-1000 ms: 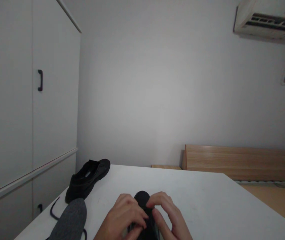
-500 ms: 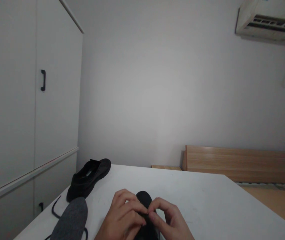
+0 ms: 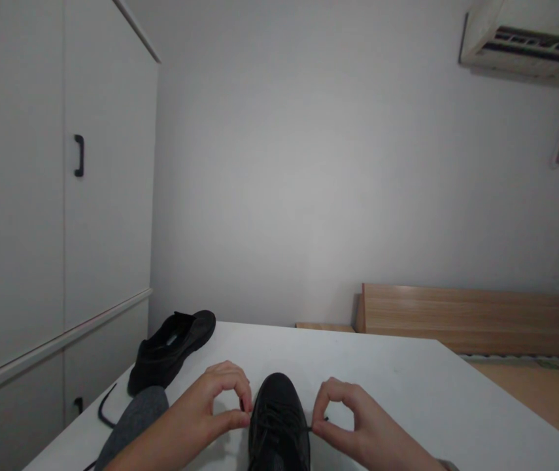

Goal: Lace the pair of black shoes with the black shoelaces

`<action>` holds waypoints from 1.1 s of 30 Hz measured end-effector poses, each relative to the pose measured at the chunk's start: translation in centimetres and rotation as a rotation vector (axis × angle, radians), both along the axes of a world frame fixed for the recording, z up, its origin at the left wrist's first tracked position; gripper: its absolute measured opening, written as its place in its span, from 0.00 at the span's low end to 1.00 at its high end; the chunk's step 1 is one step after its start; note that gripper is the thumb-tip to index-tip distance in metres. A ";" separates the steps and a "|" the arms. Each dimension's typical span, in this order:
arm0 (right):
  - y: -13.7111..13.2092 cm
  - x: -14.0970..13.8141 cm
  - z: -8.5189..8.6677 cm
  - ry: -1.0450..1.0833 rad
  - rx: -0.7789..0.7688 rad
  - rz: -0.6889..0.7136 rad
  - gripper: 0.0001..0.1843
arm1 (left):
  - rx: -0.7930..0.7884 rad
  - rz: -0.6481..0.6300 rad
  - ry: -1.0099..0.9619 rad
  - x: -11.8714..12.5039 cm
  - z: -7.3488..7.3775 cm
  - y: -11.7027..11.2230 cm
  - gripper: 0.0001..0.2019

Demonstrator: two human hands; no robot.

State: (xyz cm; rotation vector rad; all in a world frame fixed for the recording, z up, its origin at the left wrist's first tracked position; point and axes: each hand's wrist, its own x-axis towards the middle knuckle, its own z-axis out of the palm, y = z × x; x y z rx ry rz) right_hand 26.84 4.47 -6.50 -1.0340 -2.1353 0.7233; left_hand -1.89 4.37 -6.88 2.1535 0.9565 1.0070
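Note:
A black lace-up shoe [image 3: 279, 392] sits toe-away on the white table [image 3: 387, 386] at the bottom centre, its heel end cut off by the frame. At its right side my right hand [image 3: 345, 415] pinches a thin black shoelace [image 3: 309, 429] that comes off the shoe. On the left side, my left hand [image 3: 225, 399] is closed in a pinch by the shoe's edge, with a bit of dark lace showing at the fingertips. More lace lies crossed over the shoe's front.
Another black shoe [image 3: 174, 350], its lacing not visible, stands at the table's far left. Near it are a grey insole [image 3: 136, 418], partly behind my left forearm, and a loose black lace [image 3: 102, 413]. A white cabinet [image 3: 107, 229] borders the left.
My hands were together over the shoe; they have drawn apart, left hand leftward and right hand rightward, uncovering the shoe's front. The left forearm now covers part of the insole.

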 end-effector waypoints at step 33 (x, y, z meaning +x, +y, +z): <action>1.7 -4.1 -4.0 0.771 -0.308 0.142 0.23 | -0.059 -0.007 -0.331 4.6 -4.0 0.6 0.19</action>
